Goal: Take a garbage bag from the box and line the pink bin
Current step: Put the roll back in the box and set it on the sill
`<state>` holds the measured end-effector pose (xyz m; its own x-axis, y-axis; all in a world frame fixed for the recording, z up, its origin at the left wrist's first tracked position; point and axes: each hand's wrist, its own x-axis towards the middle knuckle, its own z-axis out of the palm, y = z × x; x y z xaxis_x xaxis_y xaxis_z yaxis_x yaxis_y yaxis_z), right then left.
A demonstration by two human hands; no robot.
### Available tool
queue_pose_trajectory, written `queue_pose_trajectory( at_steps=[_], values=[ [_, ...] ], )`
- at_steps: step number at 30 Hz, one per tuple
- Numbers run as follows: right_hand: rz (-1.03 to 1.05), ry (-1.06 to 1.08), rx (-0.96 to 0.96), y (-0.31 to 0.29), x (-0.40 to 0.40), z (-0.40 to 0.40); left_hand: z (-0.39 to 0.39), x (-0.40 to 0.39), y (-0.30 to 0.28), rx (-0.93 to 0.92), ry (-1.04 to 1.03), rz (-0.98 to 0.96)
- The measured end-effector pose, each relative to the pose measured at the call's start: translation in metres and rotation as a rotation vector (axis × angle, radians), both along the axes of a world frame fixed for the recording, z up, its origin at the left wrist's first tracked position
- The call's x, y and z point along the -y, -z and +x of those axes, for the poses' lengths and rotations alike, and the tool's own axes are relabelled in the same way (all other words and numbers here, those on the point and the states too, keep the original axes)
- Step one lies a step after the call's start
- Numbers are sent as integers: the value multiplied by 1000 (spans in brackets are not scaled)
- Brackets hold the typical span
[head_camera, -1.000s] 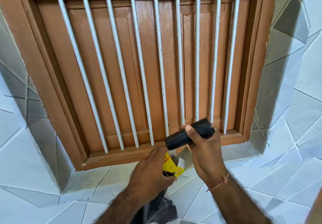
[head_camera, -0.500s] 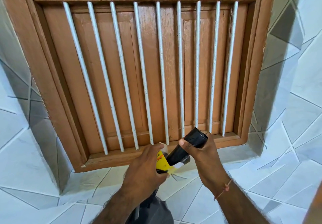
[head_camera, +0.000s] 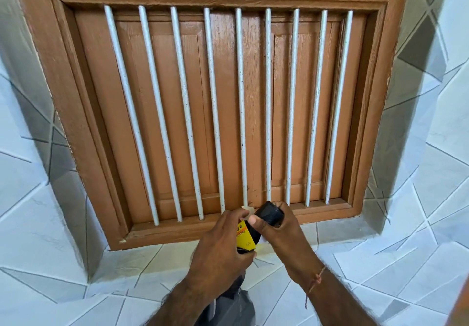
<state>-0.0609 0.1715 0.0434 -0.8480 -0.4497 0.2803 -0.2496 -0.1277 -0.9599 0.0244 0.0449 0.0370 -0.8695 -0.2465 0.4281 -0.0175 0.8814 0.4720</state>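
Behind left hand [head_camera: 218,249], box [head_camera: 245,237] mostly hidden

Black bag roll [head_camera: 269,214], yellow box [head_camera: 245,237], brown shutter [head_camera: 193,112] w/ white bars [head_camera: 214,112].

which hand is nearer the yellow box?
Left. The left hand grips the yellow box itself; the right hand sits just to its right, holding the black bag roll poking out of it.
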Motion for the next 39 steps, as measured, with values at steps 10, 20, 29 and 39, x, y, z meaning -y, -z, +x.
queue_pose_trajectory(
  at_steps=[10, 20, 29, 39],
  values=[
    [-131, 269, 24, 0, 6, -4, 1, 15, -6, -29, -20, 207],
    [-58, 184, -62, 3, 17, 4, 3, 15, -12, -11, 6, 186],
    [16, 137, -260, 6, 21, 14, 3, 18, -10, -22, -8, 131],
    [117, 266, -299, 15, 32, 15, 1, 11, -7, -13, -72, 153]
  ],
)
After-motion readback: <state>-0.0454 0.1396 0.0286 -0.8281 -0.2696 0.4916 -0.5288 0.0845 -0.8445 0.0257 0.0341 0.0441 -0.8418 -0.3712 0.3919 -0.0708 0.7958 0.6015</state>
